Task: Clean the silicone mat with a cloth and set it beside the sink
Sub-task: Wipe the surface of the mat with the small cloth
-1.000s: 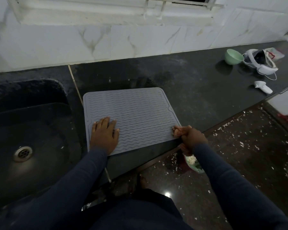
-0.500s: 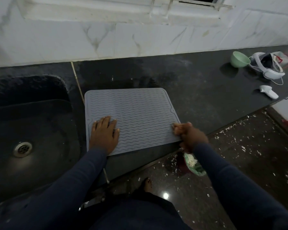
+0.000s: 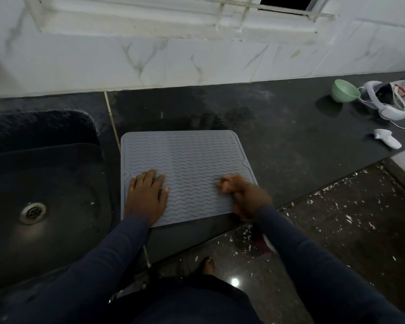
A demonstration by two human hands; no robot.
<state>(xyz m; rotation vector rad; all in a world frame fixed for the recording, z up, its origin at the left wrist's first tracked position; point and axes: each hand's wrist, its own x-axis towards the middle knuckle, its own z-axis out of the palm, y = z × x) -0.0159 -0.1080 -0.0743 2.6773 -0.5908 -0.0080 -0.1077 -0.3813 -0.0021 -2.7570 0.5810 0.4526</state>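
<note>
Left hand flat, pinning the mat; right hand curled, on what I can't tell. Best wipe along the ridges.

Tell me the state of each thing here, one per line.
Mat, flat on counter beside sink.
Left hand, flat on mat.
Right hand, fingers curled on mat, blurred; grip unclear.
Drain, uncovered.
Bowl, looks empty.

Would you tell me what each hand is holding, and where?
The left hand holds nothing; it lies flat on the silicone mat. The right hand is curled at the mat's near right corner, but blur hides any grip.
</note>
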